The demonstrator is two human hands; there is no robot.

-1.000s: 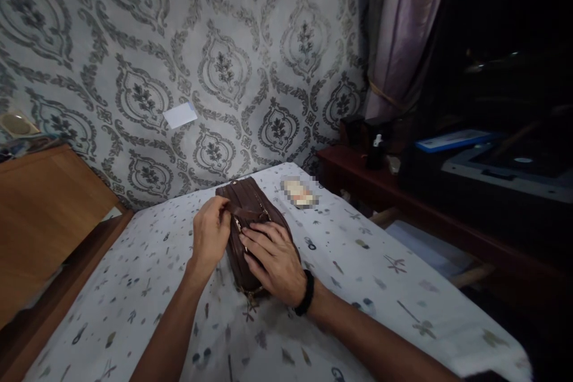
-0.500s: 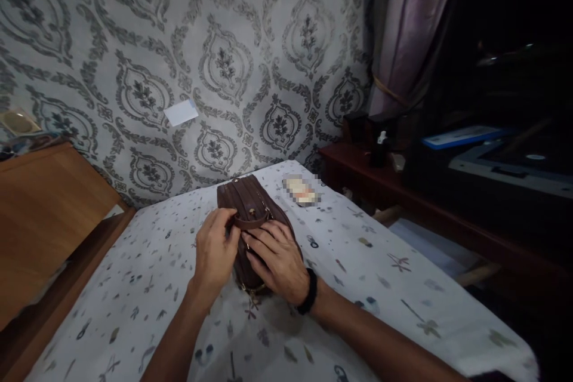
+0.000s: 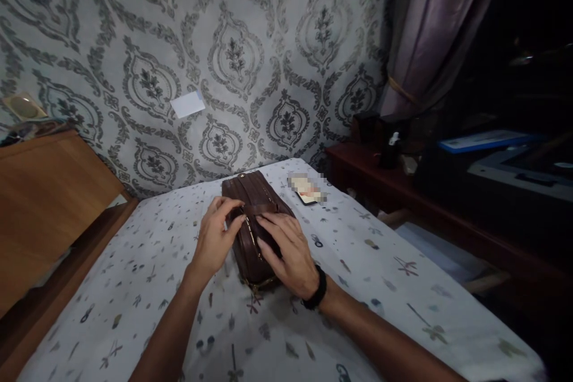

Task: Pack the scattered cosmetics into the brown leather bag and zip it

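A brown handbag [image 3: 246,253] with ribbed sides lies on the patterned white sheet. Along its top runs a gold-toothed zipper [image 3: 252,237], and a short strap [image 3: 264,209] crosses near the middle. My left hand [image 3: 217,236] is at the bag's left side, thumb and fingers curled in a pinch at the zipper's far end. What sits between those fingertips is too small to make out. My right hand [image 3: 290,253], with a black band on the wrist, rests over the bag's right side, fingers stretched out and apart, covering part of it.
A phone-like object [image 3: 308,191], partly pixelated, lies right of the bag on the sheet [image 3: 358,286]. At the left stands a wooden panel [image 3: 49,203]. To the right is a dark red table [image 3: 358,170] with a small bottle [image 3: 390,152]. Patterned wallpaper [image 3: 277,59] rises behind.
My right hand has drawn slightly back and to the right, baring more of the zipper. The left fingers have shifted from the strap's end to the zipper. The view has swung slightly left.
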